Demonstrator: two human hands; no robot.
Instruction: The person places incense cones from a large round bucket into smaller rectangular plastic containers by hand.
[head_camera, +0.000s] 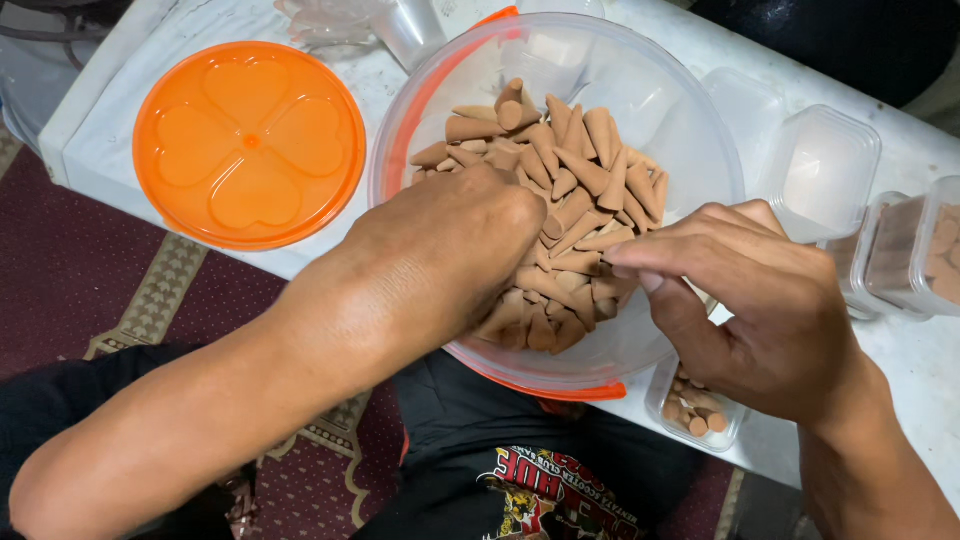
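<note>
A big clear plastic bowl with an orange rim stands on the white table and holds several brown cone-shaped pieces. My left hand reaches into the bowl from the left, fingers curled down among the cones; what it grips is hidden. My right hand hovers over the bowl's right edge, fingers pinched together at the cones, thumb below. Under my right hand sits a small clear box with a few cones in it.
An orange round lid lies on the table to the left. Small clear boxes stand at the right, two of them filled with cones. The white table edge drops to a dark red carpet.
</note>
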